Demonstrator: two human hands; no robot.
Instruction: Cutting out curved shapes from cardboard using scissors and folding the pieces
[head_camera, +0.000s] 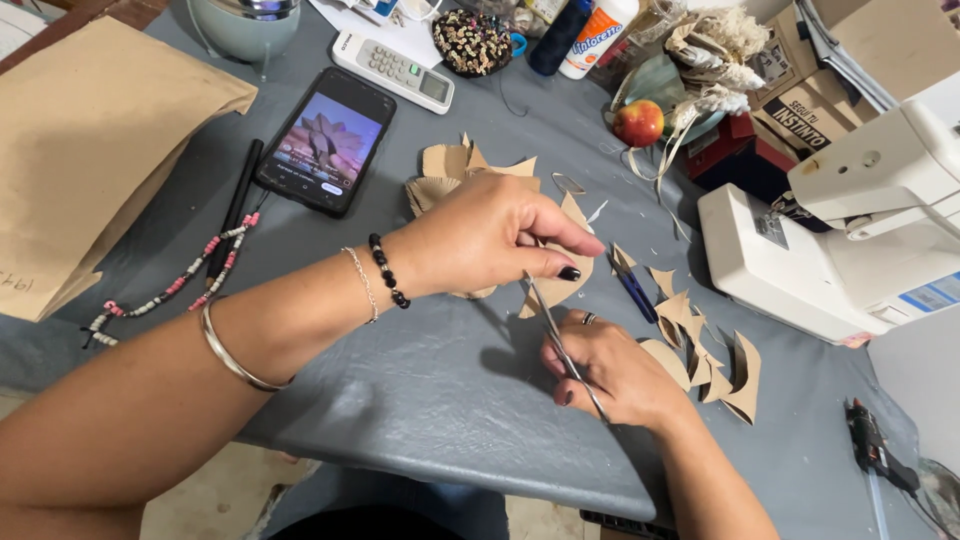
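Observation:
My left hand (495, 235) pinches a brown paper cut-out (556, 288) over the grey table cover (430, 390). My right hand (615, 372) grips metal scissors (556, 335), whose blades point up into the lower edge of that paper. More folded brown paper pieces (455, 172) lie just behind my left hand. Several cut pointed pieces (705, 358) are spread to the right of my right hand. A blue pen-like tool (634, 290) rests between the hands and those pieces.
A phone (326, 140) with a lit screen lies at the back left, beside a black pencil (233, 205) and a bead string (180, 285). A brown paper bag (85, 150) fills the left. A white sewing machine (850, 230) stands right; an apple (639, 122), remote (393, 70) and glue gun (875, 450) are around.

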